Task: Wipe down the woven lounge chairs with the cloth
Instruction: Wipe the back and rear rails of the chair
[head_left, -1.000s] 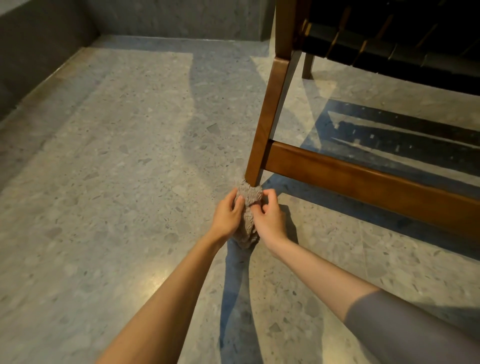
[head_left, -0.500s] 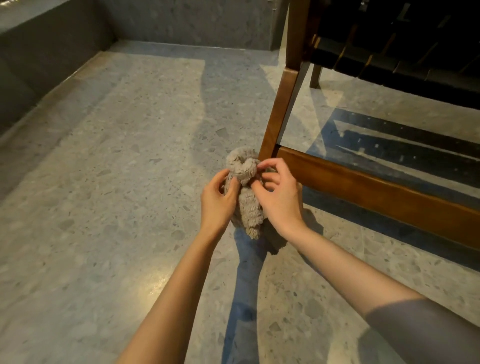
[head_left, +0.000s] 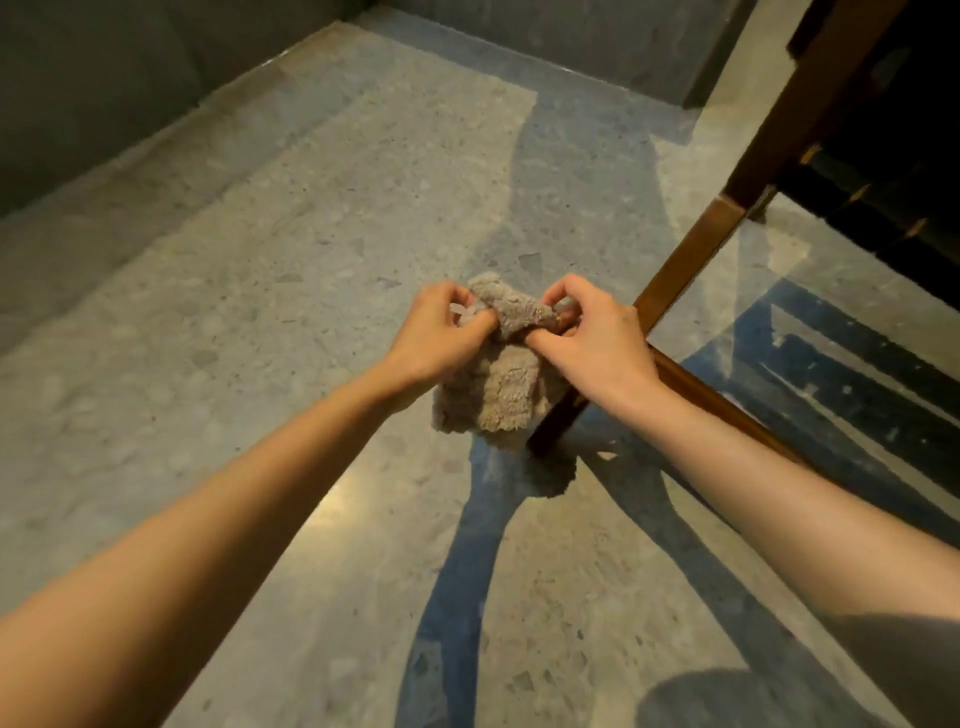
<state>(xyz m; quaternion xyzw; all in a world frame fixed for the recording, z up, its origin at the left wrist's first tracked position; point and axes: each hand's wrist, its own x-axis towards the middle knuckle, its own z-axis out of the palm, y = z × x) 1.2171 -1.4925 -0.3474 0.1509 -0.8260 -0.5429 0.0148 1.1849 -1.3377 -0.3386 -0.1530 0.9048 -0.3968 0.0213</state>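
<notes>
In the head view, the cloth (head_left: 504, 384) is held up between both hands, just left of the leg (head_left: 685, 260) and clear of the floor (head_left: 260, 364). Its lower part hangs in front of the leg's foot, and whether it touches the wood cannot be told. One end of the top fold is pinched by the curled fingers of the left hand (head_left: 441, 332), the other end by the right hand (head_left: 602, 343), and the hands are drawn a little apart.

A second ago the cloth was pressed round the foot of the leg. It has since been lifted off and is being opened or refolded. The foot is judged done, and a fresh face of cloth is probably being sought. The rail (head_left: 696, 376) right of the leg and the dark woven seat (head_left: 893, 171) above it are judged still to be wiped.
</notes>
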